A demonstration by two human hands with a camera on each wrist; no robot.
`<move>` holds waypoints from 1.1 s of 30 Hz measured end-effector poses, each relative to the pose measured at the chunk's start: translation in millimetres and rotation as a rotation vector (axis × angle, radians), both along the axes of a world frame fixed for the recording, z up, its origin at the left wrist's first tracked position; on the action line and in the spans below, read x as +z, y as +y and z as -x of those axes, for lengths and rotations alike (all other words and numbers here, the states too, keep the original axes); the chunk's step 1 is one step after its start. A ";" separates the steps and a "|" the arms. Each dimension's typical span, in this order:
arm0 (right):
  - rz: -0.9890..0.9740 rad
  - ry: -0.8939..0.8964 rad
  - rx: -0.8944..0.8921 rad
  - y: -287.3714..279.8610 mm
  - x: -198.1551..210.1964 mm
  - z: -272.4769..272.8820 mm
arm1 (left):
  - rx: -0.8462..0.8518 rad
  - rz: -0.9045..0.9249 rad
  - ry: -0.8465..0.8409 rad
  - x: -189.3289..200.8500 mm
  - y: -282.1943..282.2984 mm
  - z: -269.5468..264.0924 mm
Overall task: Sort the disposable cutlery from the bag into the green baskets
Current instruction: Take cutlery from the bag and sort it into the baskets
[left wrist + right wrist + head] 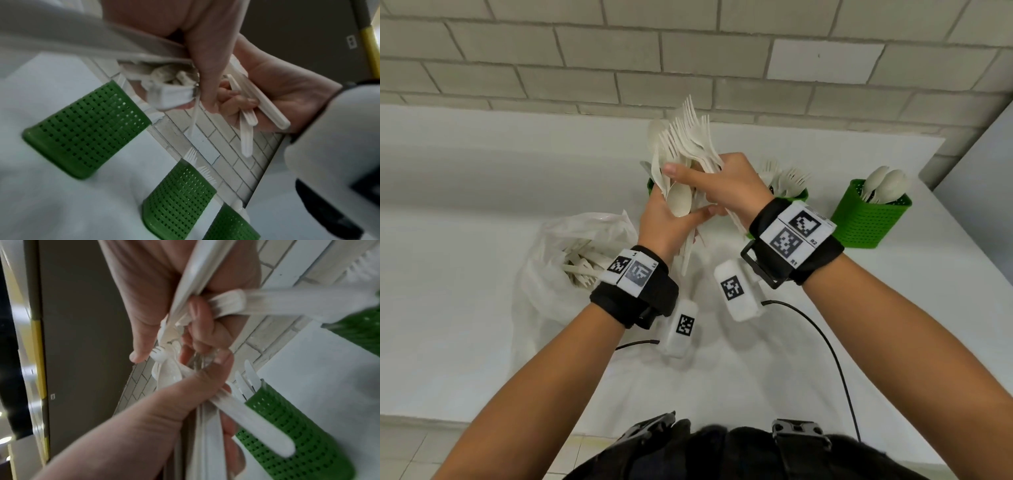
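Both hands hold a mixed bundle of white cutlery raised above the table, fork tines fanned upward. My left hand grips the lower handles, with a spoon lying across its palm. My right hand curls round several handles from the right, its thumb across the front. Three green baskets stand behind. The left one is mostly hidden and holds knives. The middle one holds forks, and the right one holds spoons. The bag lies open at the left with cutlery inside.
A white table runs up to a grey brick wall. Black cables trail from the wrist cameras toward my body. The table's right edge passes just beyond the spoon basket.
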State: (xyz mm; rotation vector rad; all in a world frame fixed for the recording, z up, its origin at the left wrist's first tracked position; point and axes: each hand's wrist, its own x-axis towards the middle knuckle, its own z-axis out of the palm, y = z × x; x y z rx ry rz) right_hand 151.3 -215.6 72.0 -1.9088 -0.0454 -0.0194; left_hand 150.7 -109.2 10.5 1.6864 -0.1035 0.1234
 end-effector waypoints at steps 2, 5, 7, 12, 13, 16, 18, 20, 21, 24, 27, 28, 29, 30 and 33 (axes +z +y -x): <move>0.003 -0.013 -0.026 2.9 2.3 -2.0 | 0.029 -0.051 -0.014 1.2 -1.7 0.5; -0.023 0.017 -0.057 3.3 5.2 -2.7 | 0.080 -0.097 -0.028 1.6 -2.9 -0.4; -0.077 0.038 -0.098 2.1 4.4 -2.8 | 0.096 -0.097 -0.040 1.8 -3.4 0.4; -0.053 -0.101 -0.162 3.1 -6.3 -4.8 | 0.097 -0.068 -0.019 3.8 -8.0 1.4; -0.014 -0.129 -0.142 3.0 -7.9 -4.8 | 0.091 -0.043 -0.008 4.0 -9.0 1.5; 0.068 -0.169 -0.099 1.2 -12.3 -6.0 | 0.079 -0.014 0.035 3.4 -10.2 2.5; 0.058 -0.174 -0.116 1.2 -14.3 -6.8 | 0.056 0.023 0.054 3.4 -9.7 3.9; 0.050 -0.193 -0.153 2.8 -14.5 -6.0 | 0.032 0.065 0.060 5.3 -8.0 4.5; 0.040 -0.204 -0.179 3.5 -14.7 -6.2 | 0.021 0.077 0.061 6.5 -6.8 4.5; -0.059 -0.198 -0.267 4.8 -13.5 -9.6 | -0.019 0.118 0.084 9.9 -1.9 5.2; -0.229 -0.134 -0.304 2.2 -8.2 -15.4 | -0.060 0.210 0.135 8.5 4.8 4.7; -0.302 -0.123 -0.308 0.0 -6.2 -17.3 | -0.081 0.251 0.160 7.4 7.4 4.0; -0.375 -0.118 -0.324 -2.8 -4.2 -19.4 | -0.106 0.287 0.182 7.0 9.6 3.4; -0.448 -0.107 -0.348 -6.3 -2.6 -21.5 | -0.128 0.313 0.199 6.3 11.5 2.5; -0.699 -0.012 -0.370 -15.9 -3.8 -27.7 | -0.146 0.336 0.224 4.3 13.8 0.4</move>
